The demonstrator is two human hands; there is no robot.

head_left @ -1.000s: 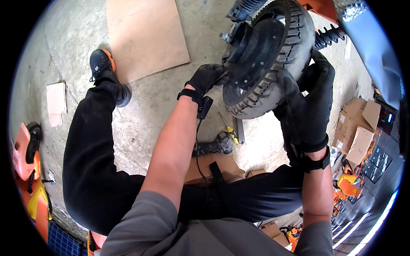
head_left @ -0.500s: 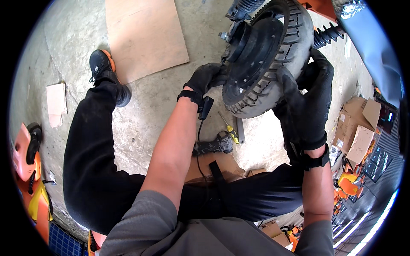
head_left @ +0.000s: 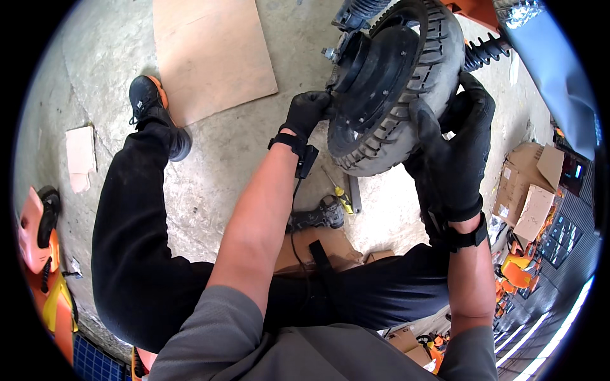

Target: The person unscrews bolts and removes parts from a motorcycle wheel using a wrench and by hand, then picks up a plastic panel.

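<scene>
A wheel with a knobby black tire (head_left: 438, 70) and dark hub (head_left: 378, 89) stands tilted in front of me, joined to a suspension part with a coil spring (head_left: 486, 53). My left hand (head_left: 306, 114), in a black glove, is closed at the hub's left side, by the end of a bolt and a thin linkage. Whatever its fingertips hold is hidden. My right hand (head_left: 454, 152), gloved alike, grips the tire from the right: the thumb lies against the tread, and the fingers curl round the far sidewall.
Below the wheel, a power tool (head_left: 318, 214), a yellow-handled screwdriver (head_left: 343, 198) and a grey bar (head_left: 355, 193) lie on the concrete floor. A large cardboard sheet (head_left: 213, 57) lies far left. Opened cardboard boxes (head_left: 524, 184) stand at right. Orange and yellow vehicle parts (head_left: 54, 273) sit at left.
My left hand's fingers have curled in tighter and turned slightly beside the hub. My right hand keeps its hold on the tire. The whole view has shifted a little.
</scene>
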